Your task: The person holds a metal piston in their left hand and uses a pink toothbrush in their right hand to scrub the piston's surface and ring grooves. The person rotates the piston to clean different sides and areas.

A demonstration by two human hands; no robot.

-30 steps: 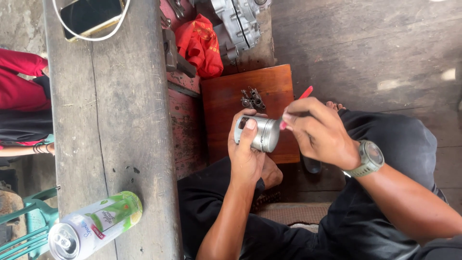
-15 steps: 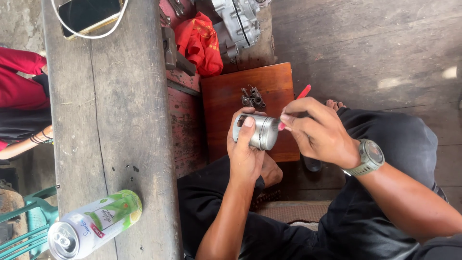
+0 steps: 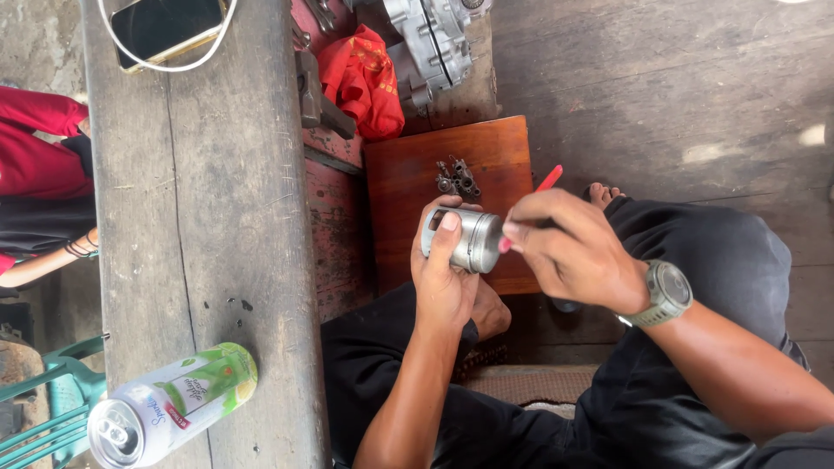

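At the far left a person's red sleeve [image 3: 35, 156] and bare forearm show beside the bench [image 3: 200, 217], a long run of grey, weathered planks with cracked grain. On its top left corner lies a dark phone [image 3: 165, 26] looped by a white cable [image 3: 228, 26]. Near the bench's bottom edge a drink can [image 3: 174, 404] lies on its side, smooth metal with a green and white wrap, its silver top facing the lower left. Past the bench's right edge sit a chipped red-painted strip, a crumpled red cloth [image 3: 365, 78] and a ribbed grey cast-metal engine part [image 3: 430, 39]. A smooth reddish-brown wooden board [image 3: 408, 182] carries a small cluster of dark metal bits [image 3: 458, 176] near its top edge. Above the board's lower part the left hand [image 3: 447, 278] is clenched around a piston [image 3: 465, 239], a short dull-silver cylinder with a side opening, thumb laid across it. The right hand [image 3: 573, 252], a grey watch [image 3: 665, 291] on its wrist, pinches a thin red tool [image 3: 543, 187] whose tip touches the piston's end. Black trousers cover the knees over the rough wooden floor [image 3: 660, 87].
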